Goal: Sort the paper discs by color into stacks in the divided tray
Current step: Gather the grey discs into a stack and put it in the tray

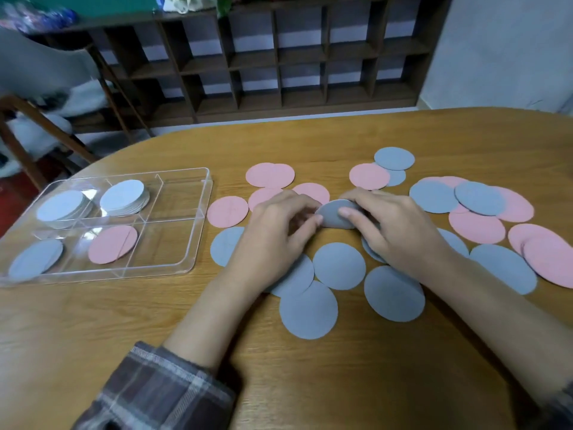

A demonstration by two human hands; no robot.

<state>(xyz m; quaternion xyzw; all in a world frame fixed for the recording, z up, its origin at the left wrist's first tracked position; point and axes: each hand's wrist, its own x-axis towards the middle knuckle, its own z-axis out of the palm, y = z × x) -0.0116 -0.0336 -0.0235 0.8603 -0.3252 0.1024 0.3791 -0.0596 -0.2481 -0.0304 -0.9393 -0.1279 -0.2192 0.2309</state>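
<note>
Both hands meet at the table's middle on one blue-grey disc (333, 216), held tilted above the wood. My left hand (273, 234) pinches its left edge and my right hand (393, 225) grips its right side. Several loose pink discs (269, 175) and blue-grey discs (339, 265) lie scattered around and under my hands. The clear divided tray (198, 225) sits to the left. It holds two stacks of pale discs (124, 197) in its far cells, a blue-grey disc (35, 259) in the near-left cell and a pink disc (113, 243) beside it.
The tray's two right-hand cells (176, 193) hold nothing. A wooden chair (46, 128) stands at the table's far left, and a dark shelf unit (279, 57) runs behind the table. The rounded table edge (279, 125) curves along the back.
</note>
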